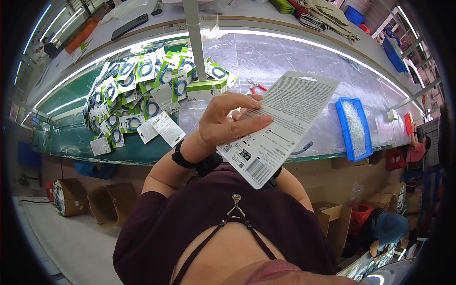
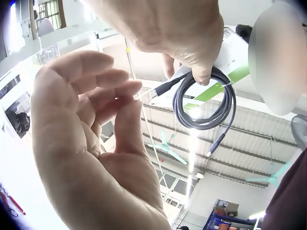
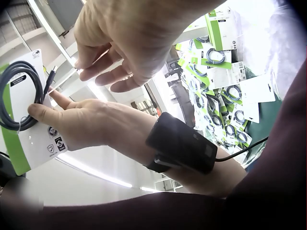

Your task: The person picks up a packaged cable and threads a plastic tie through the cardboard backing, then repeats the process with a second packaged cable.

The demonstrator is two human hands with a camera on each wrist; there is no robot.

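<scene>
My left hand point(image 1: 228, 118) grips a flat retail card point(image 1: 294, 107) by its left side, thumb on the printed back, which faces me. A dark coiled cable point(image 2: 180, 103) is on the card's other face, with fingers of my left hand point(image 2: 163, 28) against it; the right wrist view shows my left hand point(image 3: 81, 122) there too. Near the cable's plug, my right hand point(image 2: 91, 139) has loosely curled fingers, their tips close to the thumb, holding nothing visible. In the head view the card hides it. The right wrist view shows my right hand point(image 3: 124, 43) above my left forearm.
A heap of carded cables point(image 1: 137, 85) covers the table's left part, beside a green-and-white box point(image 1: 205, 89). Red-handled pliers point(image 1: 256, 87) lie behind the held card. At the right stands a blue tray point(image 1: 339, 118) of clear pieces. A metal post point(image 1: 194, 42) rises behind the heap.
</scene>
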